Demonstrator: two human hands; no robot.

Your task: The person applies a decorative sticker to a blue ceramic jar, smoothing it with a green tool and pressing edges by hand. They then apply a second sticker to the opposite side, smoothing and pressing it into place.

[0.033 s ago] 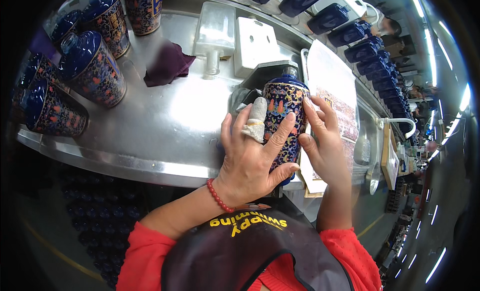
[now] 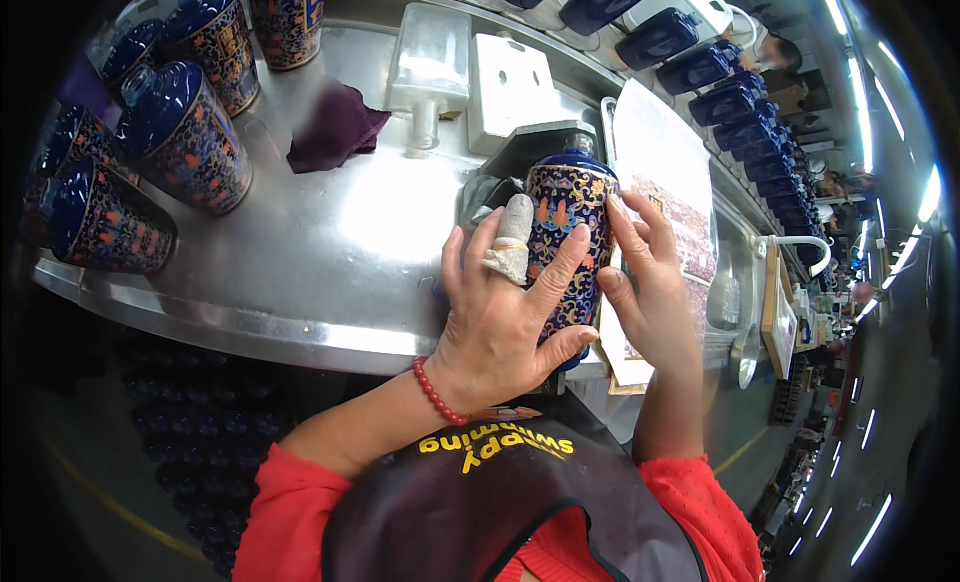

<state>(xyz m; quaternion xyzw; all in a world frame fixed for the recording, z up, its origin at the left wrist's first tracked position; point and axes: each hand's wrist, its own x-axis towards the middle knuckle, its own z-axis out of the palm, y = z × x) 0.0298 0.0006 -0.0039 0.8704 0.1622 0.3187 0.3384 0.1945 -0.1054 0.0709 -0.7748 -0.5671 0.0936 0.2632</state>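
Note:
A dark blue bottle (image 2: 572,197) covered in a colourful floral pattern lies in front of me, its neck pointing away, against a dark angled support (image 2: 535,142). My left hand (image 2: 510,302) rests on its left side and front with fingers spread. One finger wears a whitish finger cot (image 2: 512,240), and the index finger lies across the pattern. On the bottle's right edge are the fingertips of my right hand (image 2: 650,277), its fingers apart and the thumb near the side. Part of the bottle's lower end is hidden by my left hand.
Several patterned bottles (image 2: 190,142) stand at the left of the metal table (image 2: 300,252). A purple cloth (image 2: 338,132), a clear upturned bottle (image 2: 430,62) and a white block (image 2: 510,87) lie beyond. Printed sheets (image 2: 665,182) are at right; plain blue bottles (image 2: 735,102) line up behind.

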